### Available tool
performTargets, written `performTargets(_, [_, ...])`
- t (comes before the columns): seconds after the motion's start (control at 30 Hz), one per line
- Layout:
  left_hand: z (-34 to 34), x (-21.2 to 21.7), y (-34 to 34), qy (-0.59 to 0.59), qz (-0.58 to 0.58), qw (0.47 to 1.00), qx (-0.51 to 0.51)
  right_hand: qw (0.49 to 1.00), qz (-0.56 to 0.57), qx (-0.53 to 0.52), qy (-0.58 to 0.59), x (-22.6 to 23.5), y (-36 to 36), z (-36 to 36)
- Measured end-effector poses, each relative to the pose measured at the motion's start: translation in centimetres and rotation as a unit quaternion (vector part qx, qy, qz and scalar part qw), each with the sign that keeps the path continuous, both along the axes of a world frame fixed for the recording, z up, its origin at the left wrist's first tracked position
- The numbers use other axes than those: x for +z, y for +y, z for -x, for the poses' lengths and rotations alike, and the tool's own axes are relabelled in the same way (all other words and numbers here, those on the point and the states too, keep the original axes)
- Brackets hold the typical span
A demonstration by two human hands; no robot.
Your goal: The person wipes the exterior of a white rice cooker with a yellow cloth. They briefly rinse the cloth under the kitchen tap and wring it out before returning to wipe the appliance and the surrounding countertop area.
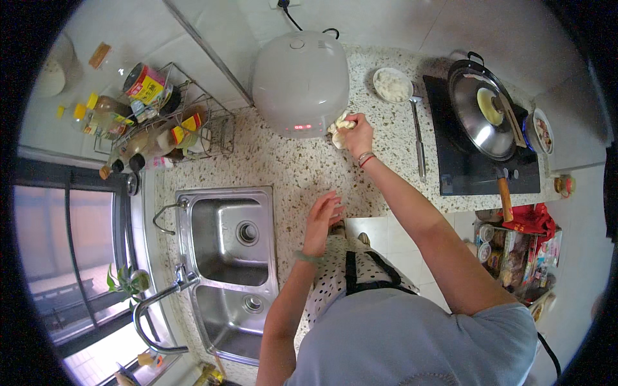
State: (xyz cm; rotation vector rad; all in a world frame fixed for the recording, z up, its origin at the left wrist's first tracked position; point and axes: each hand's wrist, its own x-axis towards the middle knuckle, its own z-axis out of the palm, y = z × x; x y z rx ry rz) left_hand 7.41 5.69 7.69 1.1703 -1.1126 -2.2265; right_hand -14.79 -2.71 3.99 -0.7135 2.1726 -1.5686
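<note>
My right hand is closed around a crumpled pale cream cloth and presses it to the speckled countertop. The cloth lies against the front right corner of a rounded grey rice cooker, whose lid is down and whose front display glows red. Near the counter's front edge, my left hand hangs with loosely bent fingers apart and nothing in them. Behind and right of my right hand stands a small white bowl of white rice. A long metal-handled utensil lies beside it.
A double steel sink with a curved faucet is at left. Bottles and jars fill a wire rack in the back left. At right, a lidded wok with a wooden handle sits on a black cooktop, beside a bowl of food.
</note>
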Motion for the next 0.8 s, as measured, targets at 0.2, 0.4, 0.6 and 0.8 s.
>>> performTargets(0.2, [2.1,-0.9,0.4,-0.026,-0.037,0.998,-0.053,0.997,-0.076,0.010,0.018,-7.4,-0.4,3.7])
performTargets(0.4, [-0.3,-2.6,-0.7,-0.090,-0.004,0.995,-0.049,0.986,-0.129,0.015,0.106,-4.8,0.3,2.5])
performTargets(0.6, [-0.8,-4.9,-0.4,-0.101,0.009,0.995,-0.016,0.992,0.112,-0.026,0.051,-2.2,0.9,6.0])
performTargets(0.8, [-0.1,-6.8,0.2,-0.045,0.026,0.999,-0.016,0.977,-0.024,-0.007,0.210,0.0,-2.5,2.6])
